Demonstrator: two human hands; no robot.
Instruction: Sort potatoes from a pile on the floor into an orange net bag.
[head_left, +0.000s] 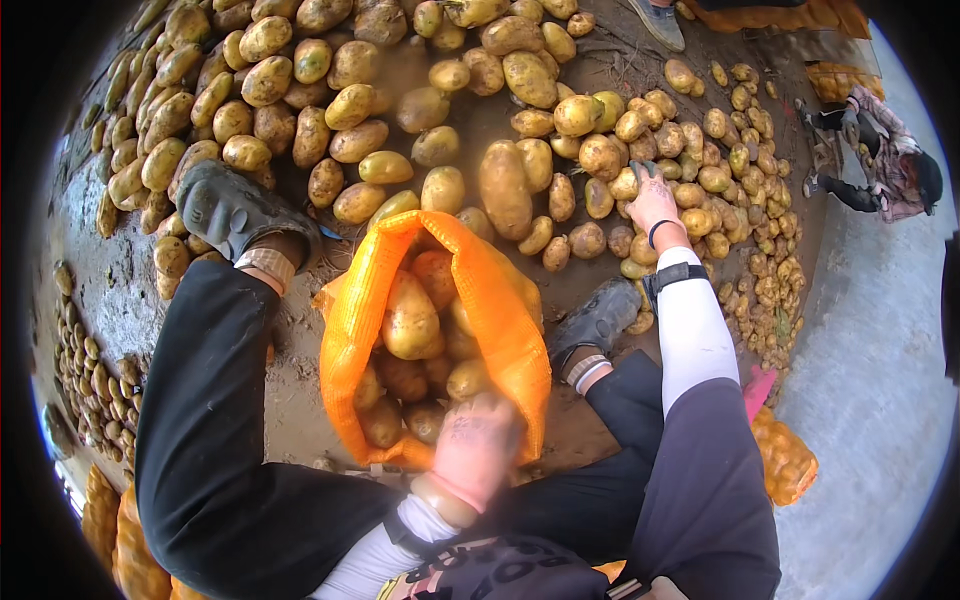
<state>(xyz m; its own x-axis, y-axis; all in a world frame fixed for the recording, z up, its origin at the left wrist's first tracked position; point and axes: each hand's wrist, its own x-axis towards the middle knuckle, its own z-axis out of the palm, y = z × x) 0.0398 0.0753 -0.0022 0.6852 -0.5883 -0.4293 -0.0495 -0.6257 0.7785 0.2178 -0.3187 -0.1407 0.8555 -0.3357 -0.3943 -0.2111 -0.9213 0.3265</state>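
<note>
An orange mesh sack (349, 352) stands with its mouth wide between my legs, partly filled with large potatoes (410, 315). My left hand (478, 442), in a pink glove and blurred by motion, is over the sack's near rim; its fingers are hidden. Out to the right, my right hand (654, 199) reaches into a heap of smaller potatoes (712, 178). Its dark-coated fingertips touch a potato (624, 184); whether they grip it does not show.
Large potatoes (266, 81) cover the muddy floor (300, 405) ahead and left. My boots (240, 214) flank the sack. Another person (885, 150) is at far right beside a pale concrete strip (855, 375). Filled sacks (784, 457) stand right and lower left.
</note>
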